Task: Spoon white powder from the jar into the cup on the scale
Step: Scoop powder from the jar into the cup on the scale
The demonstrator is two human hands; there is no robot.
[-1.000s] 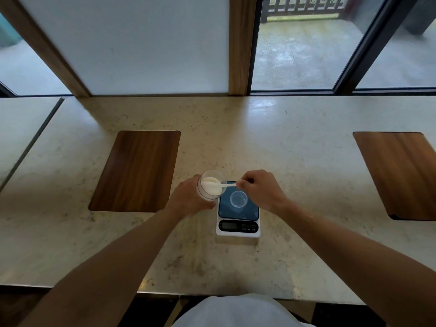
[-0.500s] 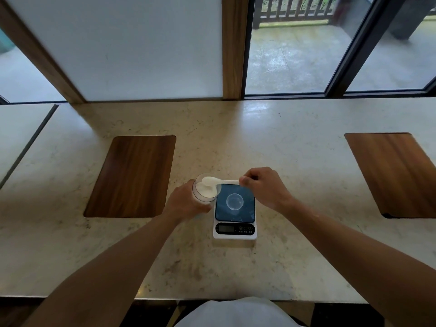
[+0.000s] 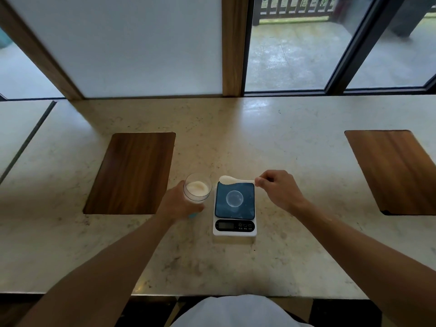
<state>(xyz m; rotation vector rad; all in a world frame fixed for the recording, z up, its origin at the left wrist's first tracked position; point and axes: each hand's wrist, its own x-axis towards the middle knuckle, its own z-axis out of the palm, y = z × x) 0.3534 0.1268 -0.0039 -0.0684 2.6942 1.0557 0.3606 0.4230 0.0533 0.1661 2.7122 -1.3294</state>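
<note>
The white plastic spoon, heaped with powder, was pinched by the right hand, handle lying sideways, bowl just beyond the clear cup; the glass jar was gripped by the left hand.

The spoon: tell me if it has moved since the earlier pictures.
Yes. The spoon has left the jar and moved right; its bowl now hangs over the scale's far left corner.

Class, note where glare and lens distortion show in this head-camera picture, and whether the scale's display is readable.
Head view: window glare whitens the counter near the glass; the wide lens bows the window frames outward; the scale display is too small to read.
</note>
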